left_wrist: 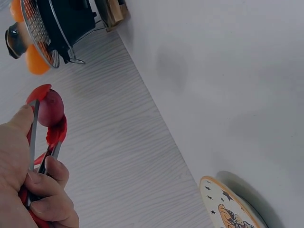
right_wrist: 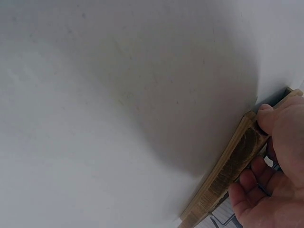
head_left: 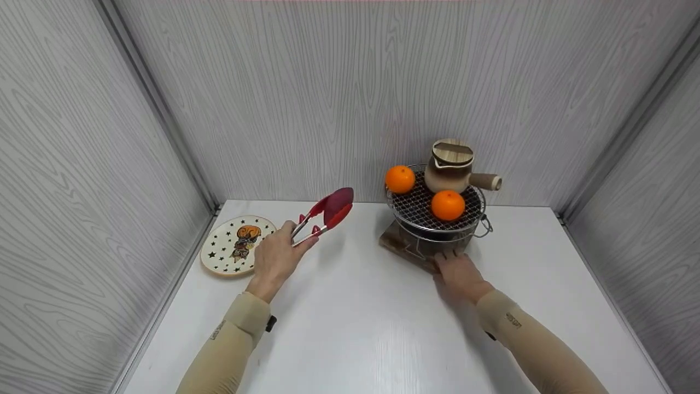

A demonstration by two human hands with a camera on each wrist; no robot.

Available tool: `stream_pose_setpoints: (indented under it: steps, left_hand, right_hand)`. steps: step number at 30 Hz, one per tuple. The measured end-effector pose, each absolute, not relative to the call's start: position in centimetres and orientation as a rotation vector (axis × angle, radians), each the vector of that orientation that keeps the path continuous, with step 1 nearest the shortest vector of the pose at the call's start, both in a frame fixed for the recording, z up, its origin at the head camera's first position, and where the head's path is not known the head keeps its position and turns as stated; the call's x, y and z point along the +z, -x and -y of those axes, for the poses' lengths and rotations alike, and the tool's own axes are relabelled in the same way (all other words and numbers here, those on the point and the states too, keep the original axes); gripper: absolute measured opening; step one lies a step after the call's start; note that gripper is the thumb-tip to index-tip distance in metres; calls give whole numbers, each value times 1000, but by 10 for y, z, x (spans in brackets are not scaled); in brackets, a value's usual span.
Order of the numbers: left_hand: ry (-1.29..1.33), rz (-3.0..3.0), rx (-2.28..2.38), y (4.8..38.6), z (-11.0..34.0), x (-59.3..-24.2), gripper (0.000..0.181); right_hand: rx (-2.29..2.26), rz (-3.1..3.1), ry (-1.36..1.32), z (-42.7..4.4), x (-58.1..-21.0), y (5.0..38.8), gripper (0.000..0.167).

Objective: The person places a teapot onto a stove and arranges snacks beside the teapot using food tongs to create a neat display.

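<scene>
My left hand [head_left: 275, 257] grips a pair of tongs [head_left: 307, 236] with metal arms and red tips. Between the tips is a smooth, dark purple-red rounded item [head_left: 337, 202], held above the table; its kind is unclear. In the left wrist view the tongs' red tips [left_wrist: 58, 131] press on both sides of the purple-red item [left_wrist: 50, 109]. At the front of a small round grill, my right hand [head_left: 460, 275] holds the edge of its wooden base [head_left: 402, 244]. The right wrist view shows the thumb and curled fingers at a corner of that wooden base [right_wrist: 232, 166].
On the wire grill top [head_left: 411, 207] sit two oranges, one at left [head_left: 400, 179] and one in front [head_left: 448, 206], beside a brown teapot [head_left: 445, 179] with a wooden lid and side handle. A star-patterned plate [head_left: 221, 254] lies at left. Pale walls enclose the white table [head_left: 350, 323].
</scene>
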State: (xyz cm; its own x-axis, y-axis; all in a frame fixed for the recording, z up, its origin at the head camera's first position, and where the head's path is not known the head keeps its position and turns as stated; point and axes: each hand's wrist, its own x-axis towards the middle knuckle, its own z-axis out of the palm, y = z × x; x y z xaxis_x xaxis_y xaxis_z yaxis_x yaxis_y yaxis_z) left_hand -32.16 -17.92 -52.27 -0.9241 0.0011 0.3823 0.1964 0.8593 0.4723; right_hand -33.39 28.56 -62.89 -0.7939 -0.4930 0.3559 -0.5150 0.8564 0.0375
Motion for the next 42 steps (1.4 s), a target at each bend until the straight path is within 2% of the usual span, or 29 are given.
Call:
stream_pose_setpoints:
  steps: [6,18,42]
  left_hand:
    - [198,2654,-740,322,171,-515,55]
    - [301,2636,-737,320,154,-504,51]
    - [494,2652,-624,333,102,-476,52]
  right_hand:
    - [82,2650,-769,-287,-633,336,50]
    - [77,2779,-700,-276,-613,326,47]
    - [110,2762,-723,-279,-616,327,43]
